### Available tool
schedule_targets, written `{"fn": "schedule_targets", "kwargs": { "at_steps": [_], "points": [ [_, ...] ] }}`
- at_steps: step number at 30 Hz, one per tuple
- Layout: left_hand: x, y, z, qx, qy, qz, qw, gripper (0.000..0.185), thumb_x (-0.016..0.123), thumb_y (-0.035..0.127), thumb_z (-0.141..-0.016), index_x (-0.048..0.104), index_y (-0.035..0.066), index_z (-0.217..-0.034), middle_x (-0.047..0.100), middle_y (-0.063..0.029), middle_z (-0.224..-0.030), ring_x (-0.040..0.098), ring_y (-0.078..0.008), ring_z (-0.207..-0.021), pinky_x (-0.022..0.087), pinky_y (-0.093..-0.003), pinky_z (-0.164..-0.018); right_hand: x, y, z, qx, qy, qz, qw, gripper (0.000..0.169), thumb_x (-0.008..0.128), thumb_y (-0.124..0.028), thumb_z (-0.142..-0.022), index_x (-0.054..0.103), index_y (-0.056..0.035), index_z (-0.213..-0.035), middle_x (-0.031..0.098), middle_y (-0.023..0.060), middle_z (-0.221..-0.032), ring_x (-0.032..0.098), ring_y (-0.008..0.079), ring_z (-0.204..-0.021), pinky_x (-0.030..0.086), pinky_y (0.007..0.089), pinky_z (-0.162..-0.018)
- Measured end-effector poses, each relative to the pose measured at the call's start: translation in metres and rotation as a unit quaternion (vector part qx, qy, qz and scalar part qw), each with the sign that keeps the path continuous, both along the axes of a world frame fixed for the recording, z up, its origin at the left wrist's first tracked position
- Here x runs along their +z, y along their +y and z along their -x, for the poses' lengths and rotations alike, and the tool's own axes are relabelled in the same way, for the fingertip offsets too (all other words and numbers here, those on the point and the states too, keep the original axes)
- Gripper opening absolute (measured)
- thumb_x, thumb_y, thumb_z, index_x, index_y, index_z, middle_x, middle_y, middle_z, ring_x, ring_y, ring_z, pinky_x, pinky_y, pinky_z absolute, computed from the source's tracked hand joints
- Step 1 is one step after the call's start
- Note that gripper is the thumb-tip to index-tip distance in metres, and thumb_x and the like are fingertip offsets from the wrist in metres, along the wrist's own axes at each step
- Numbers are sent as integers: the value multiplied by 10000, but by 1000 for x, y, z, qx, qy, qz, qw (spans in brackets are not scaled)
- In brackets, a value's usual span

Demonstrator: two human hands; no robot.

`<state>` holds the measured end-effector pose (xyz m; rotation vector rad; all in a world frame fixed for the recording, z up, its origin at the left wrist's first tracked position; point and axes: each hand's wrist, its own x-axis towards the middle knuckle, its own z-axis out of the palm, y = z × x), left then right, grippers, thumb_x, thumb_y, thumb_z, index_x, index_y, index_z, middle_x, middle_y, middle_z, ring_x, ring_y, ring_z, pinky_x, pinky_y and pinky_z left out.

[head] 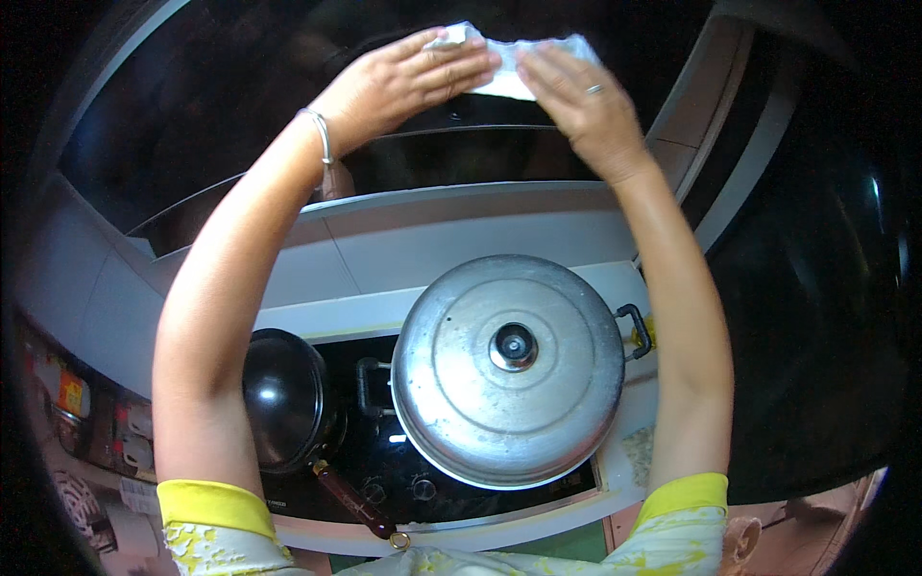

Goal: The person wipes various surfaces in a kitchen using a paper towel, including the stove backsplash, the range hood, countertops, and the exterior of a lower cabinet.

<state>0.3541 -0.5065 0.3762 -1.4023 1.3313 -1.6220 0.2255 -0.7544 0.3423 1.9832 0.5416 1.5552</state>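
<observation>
Both my hands reach up to a white cloth or paper towel (508, 86) spread against the glossy black panel of a range hood (238, 93). My left hand (410, 75), with a silver bangle at the wrist, lies with outstretched fingers over the left part of the cloth. Part of the cloth folds up around its fingertips. On the cloth's right part, my right hand (587, 108) presses with bent fingers and wears a ring; it is slightly blurred. The fingertips of the two hands are a short gap apart. How firmly each hand grips cannot be seen.
Below my arms, a large lidded aluminium pot (468, 381) stands on a black glass cooktop (446, 497). To its left is a black pan (284, 403) with a dark reddish handle (353, 500) pointing towards me. Packages and containers (72, 396) are at the far left.
</observation>
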Motion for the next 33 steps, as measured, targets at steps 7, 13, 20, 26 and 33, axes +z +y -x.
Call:
{"fn": "schedule_targets", "kwargs": {
  "at_steps": [7, 13, 20, 26, 33],
  "points": [
    [-30, 15, -9, -36, 40, 19, 998, 597, 501, 130, -888, 334, 154, -1461, 240, -5, -1556, 212, -146, -1433, 204, -346, -1187, -52, 28, -20, -36, 73, -105, 991, 487, 498, -53, -891, 474, -131, -1371, 360, -5, -1492, 319, 197, -1387, 368, 371, -1110],
    [-49, 62, -27, 0, 80, -45, 996, 705, 524, 159, -835, 265, 161, -1490, 213, -2, -1565, 199, -150, -1438, 168, -332, -1196, -72, 57, -35, -18, 131, -89, 987, 566, 508, -48, -871, 460, -284, -1383, 334, -25, -1510, 292, 181, -1402, 349, 389, -1123],
    [-120, 113, -41, 28, 132, -65, 989, 703, 518, 176, -867, 215, 165, -1501, 189, -28, -1572, 176, -149, -1445, 165, -338, -1189, -96, 91, -44, -36, 257, 98, 961, 569, 546, -90, -872, 406, -137, -1422, 355, 8, -1503, 291, 163, -1405, 284, 352, -1147],
    [-148, 106, -38, 93, 158, -2, 983, 607, 500, 169, -888, 315, 107, -1462, 251, -39, -1551, 255, -170, -1421, 190, -339, -1189, -99, 111, -50, -133, 255, 109, 952, 561, 475, -121, -847, 415, -79, -1404, 354, 35, -1498, 288, 172, -1406, 285, 350, -1145],
    [-156, 156, -75, -44, 229, 32, 972, 541, 530, 141, -863, 437, 103, -1394, 345, -26, -1508, 353, -143, -1369, 295, -314, -1147, -128, 172, -70, -43, 285, -44, 956, 562, 516, 2, -789, 483, -64, -1346, 426, 67, -1449, 382, 222, -1357, 363, 362, -1103]
  ]
}}
